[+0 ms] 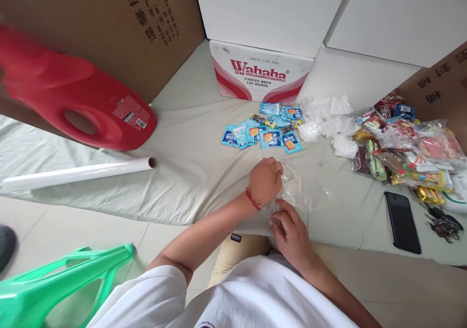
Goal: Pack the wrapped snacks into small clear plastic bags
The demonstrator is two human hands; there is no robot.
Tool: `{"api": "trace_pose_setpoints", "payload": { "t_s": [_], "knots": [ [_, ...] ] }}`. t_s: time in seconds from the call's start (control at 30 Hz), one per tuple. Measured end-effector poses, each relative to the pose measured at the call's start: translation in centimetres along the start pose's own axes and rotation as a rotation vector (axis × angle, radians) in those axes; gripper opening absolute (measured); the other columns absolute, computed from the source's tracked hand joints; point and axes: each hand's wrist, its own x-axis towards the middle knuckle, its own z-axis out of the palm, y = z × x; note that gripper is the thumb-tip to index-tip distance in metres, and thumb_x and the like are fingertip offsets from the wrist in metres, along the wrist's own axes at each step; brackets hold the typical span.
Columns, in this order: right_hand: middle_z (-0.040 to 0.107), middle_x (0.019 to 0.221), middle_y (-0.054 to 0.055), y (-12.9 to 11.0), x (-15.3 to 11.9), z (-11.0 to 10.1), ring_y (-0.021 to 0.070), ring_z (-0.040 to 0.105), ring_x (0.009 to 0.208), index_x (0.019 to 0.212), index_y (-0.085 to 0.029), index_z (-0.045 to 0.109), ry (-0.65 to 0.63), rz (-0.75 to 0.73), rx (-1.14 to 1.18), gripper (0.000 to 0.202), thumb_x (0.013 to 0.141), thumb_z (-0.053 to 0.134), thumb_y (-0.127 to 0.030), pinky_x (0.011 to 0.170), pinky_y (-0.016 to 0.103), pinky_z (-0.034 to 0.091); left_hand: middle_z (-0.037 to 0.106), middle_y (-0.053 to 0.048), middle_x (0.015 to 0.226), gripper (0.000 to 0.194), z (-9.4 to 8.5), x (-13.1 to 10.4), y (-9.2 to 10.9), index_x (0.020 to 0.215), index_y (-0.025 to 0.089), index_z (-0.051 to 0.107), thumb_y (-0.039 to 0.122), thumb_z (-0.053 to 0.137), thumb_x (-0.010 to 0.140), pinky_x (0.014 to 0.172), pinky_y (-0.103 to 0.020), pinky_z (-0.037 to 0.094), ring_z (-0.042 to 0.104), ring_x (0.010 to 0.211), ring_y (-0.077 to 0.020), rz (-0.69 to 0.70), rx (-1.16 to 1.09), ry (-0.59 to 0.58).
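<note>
A crumpled clear plastic bag (pixel 294 187) lies on the cloth-covered surface in front of me. My left hand (pixel 265 181), with a red string on its wrist, has its fingers closed on the bag's upper left part. Below it, my right hand (pixel 290 228) has its fingers curled and apart at the bag's lower edge; whether they pinch the film cannot be made out. Beyond my hands lies a pile of blue snack packets (pixel 271 138). To its right are several clear bundled bags (pixel 328 116).
Mixed snacks (pixel 408 143) are heaped at the right, near a black phone (pixel 402 221) and keys (pixel 443 223). A Wahaha carton (pixel 260 75) stands behind. At left are a red jug (pixel 87 99), a white roll (pixel 80 172) and a green stool (pixel 65 274).
</note>
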Motion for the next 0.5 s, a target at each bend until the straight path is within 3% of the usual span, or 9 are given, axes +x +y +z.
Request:
{"api": "trace_pose_setpoints", "payload": {
  "t_s": [0.1,0.23,0.3,0.4,0.5],
  "knots": [
    [0.072,0.117,0.013,-0.1,0.5,-0.7,0.0177,0.07,0.08,0.098,-0.021,0.061,0.087,0.336,0.363,0.03,0.099,0.061,-0.051,0.066,0.032,0.061,0.075,-0.01,0.104,0.025,1.6,-0.5,-0.9,0.086,0.018,0.071,0.004,0.05,0.085,0.09,-0.043,0.051,0.066,0.104,-0.0268,-0.052,0.153,-0.187],
    [0.072,0.104,0.008,0.1,2.7,-2.0,0.0113,0.06,0.057,0.107,-0.021,0.058,0.273,0.817,0.768,0.062,0.088,0.058,-0.08,0.04,0.022,0.044,0.072,-0.01,0.133,0.03,2.7,-1.7,-1.7,0.106,0.017,0.075,0.008,0.051,0.091,0.112,-0.05,0.044,0.058,0.133,-0.0292,0.06,0.143,-0.206],
    [0.071,0.098,0.005,0.4,4.3,-2.6,0.0089,0.055,0.053,0.105,-0.021,0.059,0.321,0.884,0.821,0.07,0.076,0.07,-0.083,0.038,0.019,0.037,0.07,-0.009,0.14,0.031,2.8,-2.2,-1.8,0.114,0.018,0.075,0.011,0.051,0.094,0.119,-0.052,0.039,0.054,0.14,-0.0292,0.089,0.105,-0.212],
    [0.067,0.082,0.001,0.9,6.1,-4.0,0.0049,0.046,0.052,0.087,-0.018,0.063,0.346,0.86,0.758,0.065,0.058,0.091,-0.069,0.04,0.016,0.03,0.069,-0.009,0.143,0.031,2.6,-2.5,-2.2,0.12,0.019,0.074,0.023,0.049,0.102,0.123,-0.054,0.036,0.053,0.144,-0.028,0.092,0.015,-0.209],
    [0.062,0.072,-0.001,2.0,7.0,-6.7,0.0036,0.039,0.05,0.079,-0.017,0.065,0.286,0.859,0.702,0.062,0.052,0.096,-0.063,0.041,0.017,0.025,0.071,-0.009,0.141,0.04,1.9,-2.5,-3.3,0.124,0.019,0.073,0.032,0.038,0.108,0.124,-0.048,0.039,0.058,0.14,-0.023,0.111,-0.103,-0.189]
  ]
}}
